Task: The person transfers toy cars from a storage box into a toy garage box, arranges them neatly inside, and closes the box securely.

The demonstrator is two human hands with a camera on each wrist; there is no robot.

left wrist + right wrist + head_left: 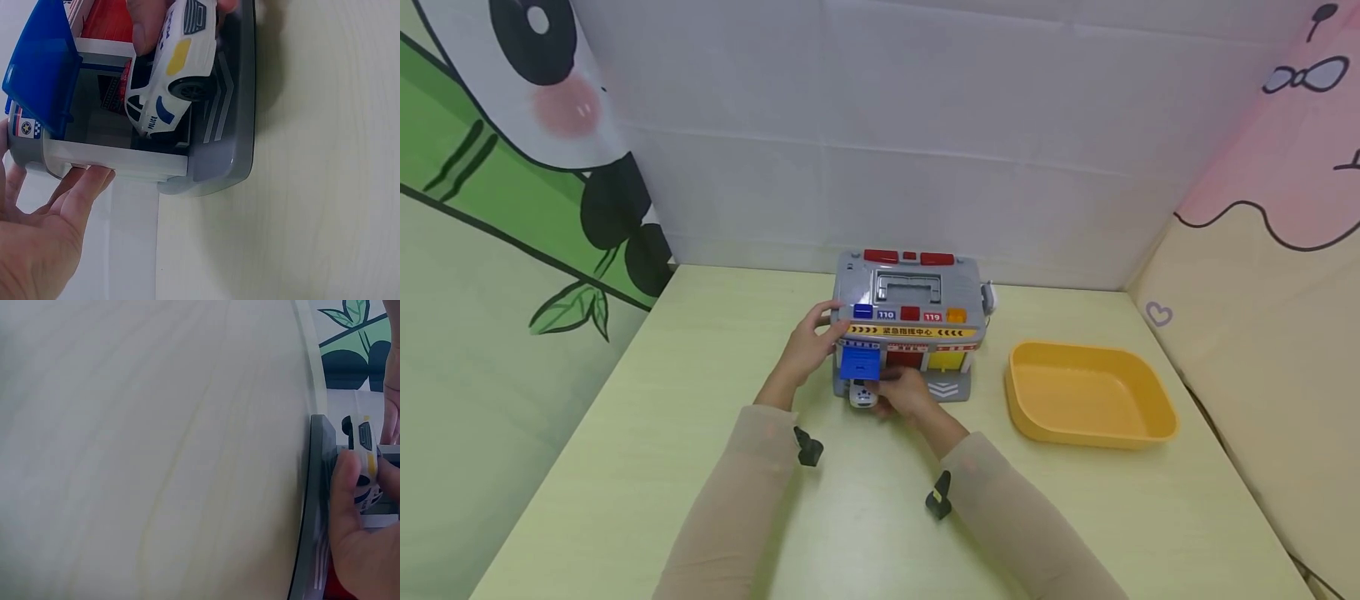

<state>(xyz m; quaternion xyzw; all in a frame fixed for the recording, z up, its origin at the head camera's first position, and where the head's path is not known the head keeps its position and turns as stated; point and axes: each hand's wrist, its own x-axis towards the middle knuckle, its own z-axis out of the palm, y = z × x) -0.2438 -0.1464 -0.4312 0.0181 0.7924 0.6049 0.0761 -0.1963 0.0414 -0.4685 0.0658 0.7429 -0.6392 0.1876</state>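
Note:
A grey toy emergency station (853, 287) with a handle on its roof stands on the table. Its blue door (860, 363) is swung up. A white toy police car (180, 59) is tilted at the blue bay's opening, its rear end partly inside. My right hand (912, 393) pinches the car between thumb and fingers. My left hand (808, 346) holds the station's left side, its thumb up by the front roof edge and its fingers against the side wall.
To the right of the station lies a yellow tray (1017, 410). Beside the blue bay are a red door (904, 359) and a yellow door (946, 361), both down. A white cloth wall (925, 200) rises behind the table.

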